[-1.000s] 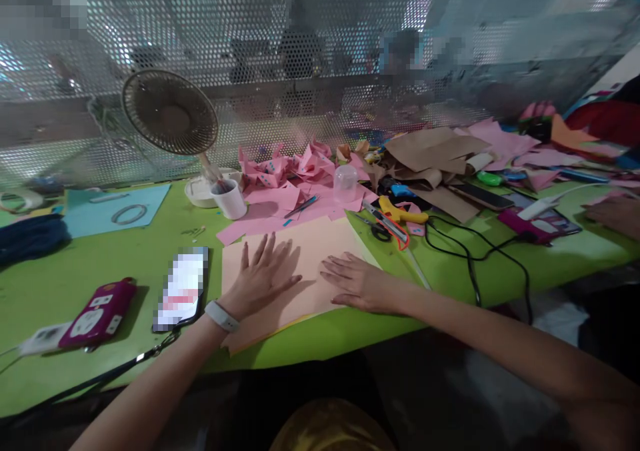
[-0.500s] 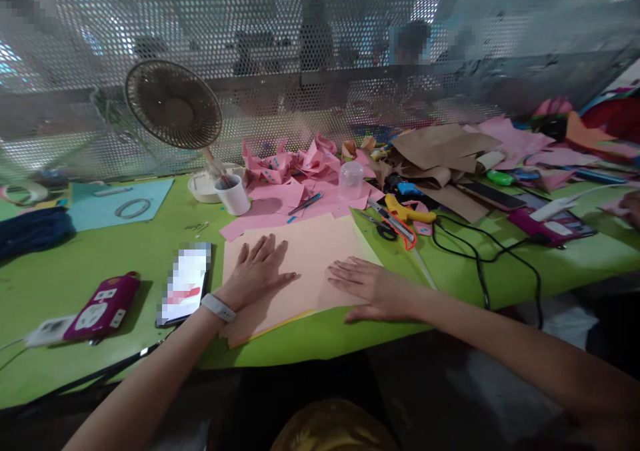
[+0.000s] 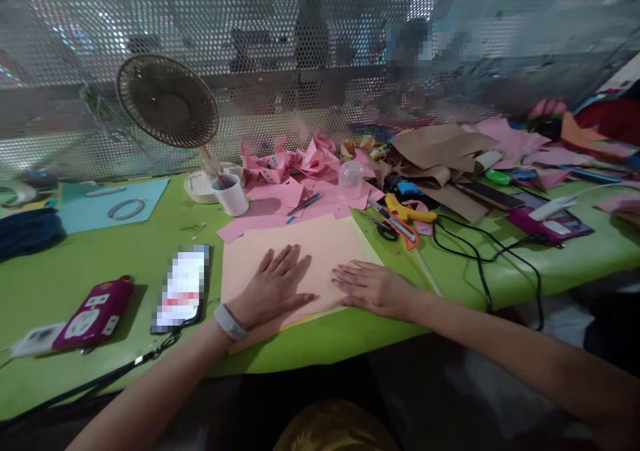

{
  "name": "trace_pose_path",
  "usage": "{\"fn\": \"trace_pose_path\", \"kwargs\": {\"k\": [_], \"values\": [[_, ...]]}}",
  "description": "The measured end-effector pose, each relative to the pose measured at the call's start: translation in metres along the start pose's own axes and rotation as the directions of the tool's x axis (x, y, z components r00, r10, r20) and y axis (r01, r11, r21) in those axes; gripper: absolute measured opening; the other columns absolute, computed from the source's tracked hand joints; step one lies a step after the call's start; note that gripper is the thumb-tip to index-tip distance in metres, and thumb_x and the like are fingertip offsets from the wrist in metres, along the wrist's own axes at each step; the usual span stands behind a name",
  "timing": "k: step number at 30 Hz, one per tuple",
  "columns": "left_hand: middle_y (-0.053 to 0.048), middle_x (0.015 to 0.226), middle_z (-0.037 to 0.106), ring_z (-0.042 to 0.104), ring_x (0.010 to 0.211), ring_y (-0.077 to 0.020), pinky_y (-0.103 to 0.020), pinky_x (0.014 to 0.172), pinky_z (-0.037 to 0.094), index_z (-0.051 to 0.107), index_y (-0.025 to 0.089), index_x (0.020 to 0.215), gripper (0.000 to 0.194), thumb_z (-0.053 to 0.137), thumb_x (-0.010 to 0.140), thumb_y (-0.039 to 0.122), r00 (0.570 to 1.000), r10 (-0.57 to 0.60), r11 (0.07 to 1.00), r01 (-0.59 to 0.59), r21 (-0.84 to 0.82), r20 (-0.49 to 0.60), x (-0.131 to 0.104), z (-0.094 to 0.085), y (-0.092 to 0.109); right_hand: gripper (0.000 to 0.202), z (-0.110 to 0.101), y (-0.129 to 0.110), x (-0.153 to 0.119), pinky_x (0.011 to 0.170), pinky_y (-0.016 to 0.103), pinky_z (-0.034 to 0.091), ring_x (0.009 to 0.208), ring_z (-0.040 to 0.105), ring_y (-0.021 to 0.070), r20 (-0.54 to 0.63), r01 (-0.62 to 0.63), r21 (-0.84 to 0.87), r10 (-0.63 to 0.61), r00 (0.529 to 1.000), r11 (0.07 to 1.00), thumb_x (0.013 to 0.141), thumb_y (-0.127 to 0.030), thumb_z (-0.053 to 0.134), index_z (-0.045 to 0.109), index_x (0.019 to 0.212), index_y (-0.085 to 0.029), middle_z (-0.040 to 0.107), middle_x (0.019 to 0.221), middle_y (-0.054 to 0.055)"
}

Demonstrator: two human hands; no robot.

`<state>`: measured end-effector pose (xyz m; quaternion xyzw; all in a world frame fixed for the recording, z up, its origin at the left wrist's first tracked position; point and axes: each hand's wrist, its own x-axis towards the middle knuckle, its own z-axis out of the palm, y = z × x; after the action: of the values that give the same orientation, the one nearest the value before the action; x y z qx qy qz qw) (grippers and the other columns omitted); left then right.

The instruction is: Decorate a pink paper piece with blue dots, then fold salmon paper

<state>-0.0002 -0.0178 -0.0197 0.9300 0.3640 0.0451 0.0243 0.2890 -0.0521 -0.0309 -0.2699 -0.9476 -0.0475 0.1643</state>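
A peach sheet of paper (image 3: pixel 295 234) lies flat on the green-covered table before me, with a yellowish edge of another sheet showing under it. My left hand (image 3: pixel 275 281), a pale band on its wrist, rests palm down on the sheet's left-centre with fingers stretched out. On the right part of the sheet lies my right hand (image 3: pixel 375 287), flat, its fingers extended toward the left. Neither hand grips anything. Just past the sheet's upper right edge are scissors (image 3: pixel 386 231), a box cutter (image 3: pixel 399 224) and a yellow glue gun (image 3: pixel 411 215).
A fan (image 3: pixel 170 104), white cup (image 3: pixel 231 195) and folded pink paper pieces (image 3: pixel 275 164) stand at the back. Brown paper (image 3: pixel 440 147) is heaped at right. A phone (image 3: pixel 183 287) and purple power bank (image 3: pixel 95 314) lie left. Black cable (image 3: pixel 480 264) loops at right.
My left hand has slid to the right and slightly toward me over the paper. My right hand's thumb has drawn in closer to its fingers. The view has shifted slightly.
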Motion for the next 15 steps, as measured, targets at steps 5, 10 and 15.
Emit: {"fn": "trace_pose_path", "kwargs": {"k": [5,10,15], "values": [[-0.014,0.162,0.026,0.021,0.151,-0.0338,-0.056,0.121,0.016,0.032,0.022,0.155,0.079,0.036,0.092,0.071,1.0,-0.001,1.0,0.001,-0.01,-0.031,0.001,0.004,-0.004,0.034,0.002,0.003,0.003,0.107,0.042,0.049,0.122,0.063,0.0212,-0.04,-0.009,0.05,0.011,0.999,0.999,0.101,-0.03,0.048,0.066,0.128,-0.017,0.067,0.129,0.01],[-0.011,0.164,0.02,0.016,0.152,-0.0326,-0.059,0.121,0.012,0.026,0.026,0.156,0.07,0.032,0.098,0.063,0.997,0.015,0.992,-0.005,-0.126,0.078,0.0,-0.012,-0.003,0.034,-0.005,0.005,0.012,0.102,0.041,0.051,0.113,0.068,0.0202,-0.02,-0.069,0.168,0.074,0.997,0.983,0.103,-0.03,0.043,0.07,0.12,-0.017,0.073,0.12,0.008],[-0.007,0.161,0.028,0.026,0.149,-0.0311,-0.059,0.121,0.01,0.024,0.033,0.156,0.075,0.049,0.092,0.063,0.971,0.216,0.924,-0.17,-0.343,0.103,0.0,-0.024,0.009,0.041,-0.017,0.011,0.029,0.093,0.035,0.053,0.097,0.073,0.0196,0.087,-0.232,0.313,0.215,0.973,0.921,0.103,-0.039,0.04,0.076,0.109,-0.02,0.078,0.105,0.007]]}}
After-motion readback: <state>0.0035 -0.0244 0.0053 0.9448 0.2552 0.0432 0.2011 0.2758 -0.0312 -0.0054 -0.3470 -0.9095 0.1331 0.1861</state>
